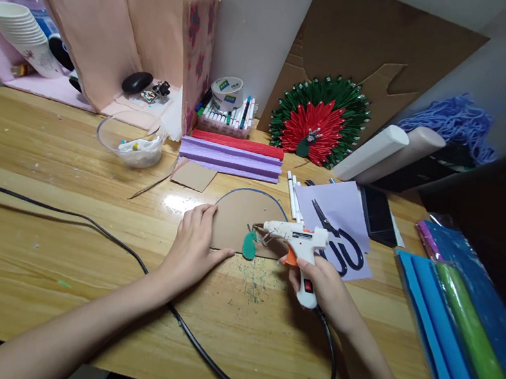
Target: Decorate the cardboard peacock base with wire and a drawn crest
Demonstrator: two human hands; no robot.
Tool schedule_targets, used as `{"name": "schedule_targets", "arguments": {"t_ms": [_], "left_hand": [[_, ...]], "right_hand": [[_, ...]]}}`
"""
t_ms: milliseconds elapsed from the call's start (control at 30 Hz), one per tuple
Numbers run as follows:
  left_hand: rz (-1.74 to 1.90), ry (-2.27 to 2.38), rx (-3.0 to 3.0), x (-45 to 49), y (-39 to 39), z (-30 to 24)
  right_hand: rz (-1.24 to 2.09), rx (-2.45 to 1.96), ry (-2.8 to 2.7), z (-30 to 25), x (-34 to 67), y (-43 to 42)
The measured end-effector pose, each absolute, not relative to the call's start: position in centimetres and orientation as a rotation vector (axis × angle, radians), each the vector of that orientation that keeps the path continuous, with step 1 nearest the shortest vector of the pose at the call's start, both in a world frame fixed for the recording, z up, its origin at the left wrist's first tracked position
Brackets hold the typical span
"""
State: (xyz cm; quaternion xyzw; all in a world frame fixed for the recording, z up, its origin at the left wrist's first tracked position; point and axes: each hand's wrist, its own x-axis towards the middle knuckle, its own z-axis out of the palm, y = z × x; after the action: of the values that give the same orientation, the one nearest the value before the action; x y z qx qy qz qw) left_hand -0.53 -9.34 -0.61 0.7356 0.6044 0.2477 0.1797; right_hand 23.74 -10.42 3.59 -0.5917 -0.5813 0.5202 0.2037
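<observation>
My right hand (326, 287) is closed around the handle of a white hot glue gun (304, 244) with an orange trigger. Its nozzle points left, just above a green peacock-body cutout (249, 246). The cutout lies at the lower middle of a half-circle of cardboard (235, 222), whose curved rim has a blue line. My left hand (193, 241) holds the cardboard's lower left corner, fingers along the left edge and thumb along the bottom edge. A black cord (205, 352) runs from the glue gun and passes under my left forearm.
Black-handled scissors (340, 234) lie on purple paper (303, 195) behind the glue gun. A red and green peacock craft (316, 122) leans at the back. Purple crepe paper (229, 158), a clear bowl (131, 142) and a marker box (225, 122) stand behind. Wrapped rolls (467, 332) line the right.
</observation>
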Motion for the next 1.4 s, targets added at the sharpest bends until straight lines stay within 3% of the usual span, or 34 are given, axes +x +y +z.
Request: {"name": "schedule_targets", "arguments": {"t_ms": [1400], "left_hand": [[0.694, 1.702, 2.074, -0.47, -9.31, -0.62]], "right_hand": [[1.352, -1.659, -1.642, 3.49, 23.42, -10.89]]}}
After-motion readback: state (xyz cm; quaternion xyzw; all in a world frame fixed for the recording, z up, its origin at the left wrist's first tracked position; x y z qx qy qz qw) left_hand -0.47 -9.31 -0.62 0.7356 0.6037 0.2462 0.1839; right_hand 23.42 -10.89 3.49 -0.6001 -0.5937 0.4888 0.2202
